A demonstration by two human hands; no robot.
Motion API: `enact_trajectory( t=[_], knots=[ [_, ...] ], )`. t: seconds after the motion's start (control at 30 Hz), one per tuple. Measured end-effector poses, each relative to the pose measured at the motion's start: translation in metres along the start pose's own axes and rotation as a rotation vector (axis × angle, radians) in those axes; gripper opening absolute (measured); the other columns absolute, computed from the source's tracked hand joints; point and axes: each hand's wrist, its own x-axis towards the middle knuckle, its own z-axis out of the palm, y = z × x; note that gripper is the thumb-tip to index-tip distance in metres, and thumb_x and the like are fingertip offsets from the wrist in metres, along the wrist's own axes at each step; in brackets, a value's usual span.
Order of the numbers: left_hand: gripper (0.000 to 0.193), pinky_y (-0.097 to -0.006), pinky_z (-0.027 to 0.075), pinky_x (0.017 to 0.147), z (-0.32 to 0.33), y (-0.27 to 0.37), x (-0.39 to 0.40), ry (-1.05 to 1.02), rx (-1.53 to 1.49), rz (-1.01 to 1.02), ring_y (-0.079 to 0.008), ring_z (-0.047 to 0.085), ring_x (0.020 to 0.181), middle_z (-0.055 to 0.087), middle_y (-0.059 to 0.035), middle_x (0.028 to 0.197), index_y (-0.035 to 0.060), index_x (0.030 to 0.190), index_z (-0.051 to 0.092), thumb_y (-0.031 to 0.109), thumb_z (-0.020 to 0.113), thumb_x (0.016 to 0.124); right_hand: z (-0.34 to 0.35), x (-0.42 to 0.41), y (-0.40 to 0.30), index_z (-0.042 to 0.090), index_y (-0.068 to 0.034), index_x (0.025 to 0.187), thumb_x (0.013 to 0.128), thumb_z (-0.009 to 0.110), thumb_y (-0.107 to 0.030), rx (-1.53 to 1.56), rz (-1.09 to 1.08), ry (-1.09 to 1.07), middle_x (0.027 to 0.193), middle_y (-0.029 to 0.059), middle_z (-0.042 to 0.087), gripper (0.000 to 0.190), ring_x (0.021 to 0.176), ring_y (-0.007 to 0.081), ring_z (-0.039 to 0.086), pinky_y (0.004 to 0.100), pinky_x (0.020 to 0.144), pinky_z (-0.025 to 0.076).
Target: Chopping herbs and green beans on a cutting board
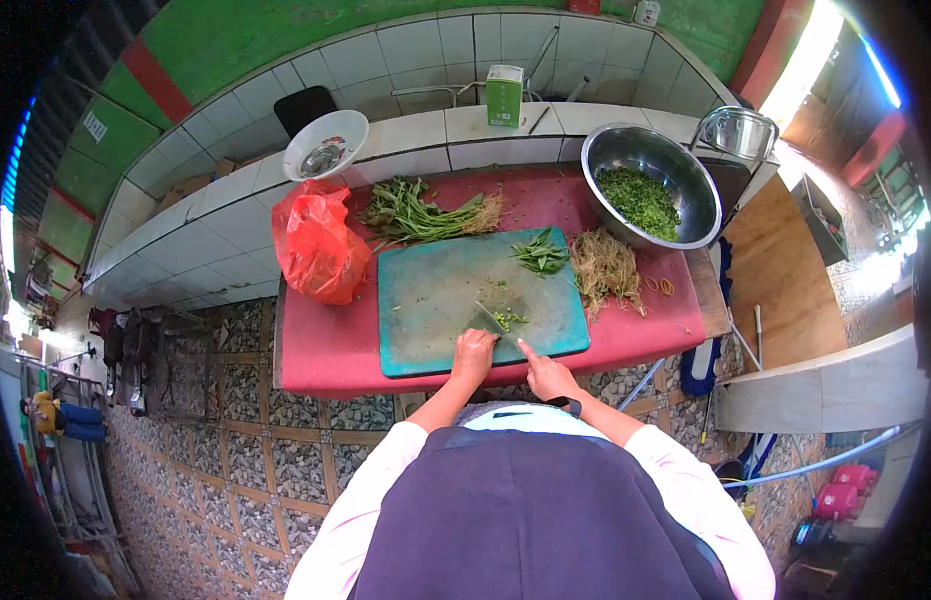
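My right hand (546, 373) grips a knife (491, 316) by its handle near the front edge of a green cutting board (450, 277). Beside the blade, my left hand (474, 354) is closed with its fingertips low on the board; what it holds is too small to tell. Small chopped green pieces (512, 318) lie just past the blade. A few leafy green sprigs (540, 255) rest at the board's back right. Behind the board is a bundle of leafy greens with roots (428, 217). Cut-off roots (606, 271) are heaped to the right. A steel bowl (698, 202) holds chopped greens (638, 202).
A red plastic bag (319, 247) stands on the red-covered table (330, 360) at left. A white bowl (353, 127) and a green box (504, 97) are on the tiled ledge (413, 135) behind. Rubber bands (665, 286) lie at right. A person (52, 414) is far left.
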Motion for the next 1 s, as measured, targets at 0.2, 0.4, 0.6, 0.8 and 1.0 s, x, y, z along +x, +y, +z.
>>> enact_trajectory(
  t=[0.2,0.4,0.6,0.8,1.0],
  knots=[
    [0.012,-0.0378,0.044,0.073,0.005,0.003,0.004,0.042,-0.008,-0.053,-0.0264,0.055,0.087,0.060,-0.0070,0.083,0.0076,0.080,0.066,0.006,0.056,0.073,0.000,-0.005,0.003,0.017,-0.021,0.141,0.080,0.046,-0.008,0.061,-0.060,-0.040,0.071,0.0221,0.059,0.068,0.066,0.0387,0.058,0.0507,0.061,0.045],
    [0.010,-0.0388,0.044,0.073,0.005,0.005,0.004,0.037,-0.002,-0.071,-0.0275,0.055,0.085,0.060,-0.0084,0.082,0.0061,0.078,0.065,0.005,0.057,0.071,0.002,-0.003,0.006,0.015,-0.022,0.141,0.080,0.045,-0.008,0.035,-0.094,-0.065,0.067,0.0215,0.058,0.070,0.064,0.0385,0.058,0.0501,0.059,0.045],
    [0.011,-0.0373,0.043,0.075,0.006,0.006,0.003,0.042,0.006,-0.084,-0.0254,0.054,0.085,0.060,-0.0071,0.081,0.0070,0.078,0.065,0.007,0.056,0.072,0.006,0.003,0.004,0.015,-0.022,0.141,0.080,0.044,-0.007,0.043,-0.086,-0.088,0.066,0.0218,0.058,0.069,0.062,0.0393,0.058,0.0502,0.059,0.046],
    [0.009,-0.0377,0.043,0.075,0.004,0.010,0.006,0.041,0.012,-0.154,-0.0258,0.055,0.084,0.060,-0.0074,0.082,0.0075,0.078,0.065,0.007,0.059,0.072,0.004,0.020,0.001,0.017,-0.023,0.141,0.080,0.044,-0.006,0.066,-0.078,-0.110,0.066,0.0239,0.058,0.069,0.059,0.0402,0.058,0.0508,0.058,0.045],
    [0.007,-0.0388,0.043,0.077,0.006,0.007,0.004,0.077,-0.069,-0.237,-0.0283,0.055,0.082,0.060,-0.0092,0.082,0.0059,0.077,0.065,0.009,0.062,0.072,0.002,0.005,0.008,0.018,-0.022,0.141,0.080,0.044,-0.006,0.047,-0.090,-0.100,0.066,0.0222,0.058,0.068,0.061,0.0394,0.058,0.0505,0.057,0.045]
  ],
)
